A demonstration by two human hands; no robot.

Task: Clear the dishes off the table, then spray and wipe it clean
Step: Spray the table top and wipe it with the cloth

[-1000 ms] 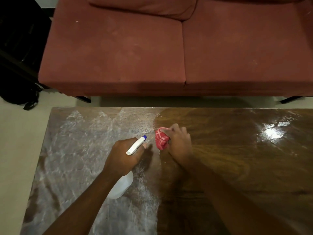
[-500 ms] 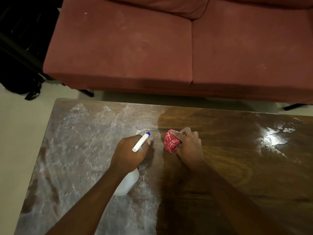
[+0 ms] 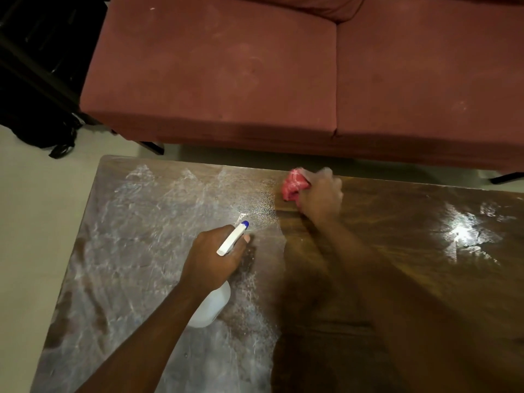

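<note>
Nearest the camera, two bare forearms reach out over a wooden table (image 3: 397, 279), whose left half is filmed with whitish, streaky wet residue while the right half shows dark, glossy grain with a bright glare patch. The left hand (image 3: 211, 258) is wrapped around the neck of a white spray bottle (image 3: 211, 306), fingers curled at the trigger; the bottle's body hangs below the wrist, low over the streaked surface, though whether it touches the table cannot be told. Its white head with a blue nozzle tip (image 3: 244, 224) points away toward the far edge, and a fine speckle of droplets lies on the wood just beyond it. Farther out, the right hand (image 3: 320, 197) is closed over a bunched red cloth (image 3: 292, 185), pressing it onto the table close to the far edge, right at the border between the filmed and the clean wood; this hand is blurred. Beyond the table stands a reddish-brown sofa (image 3: 226, 80), with pale floor (image 3: 42, 194) and dark objects at left.
</note>
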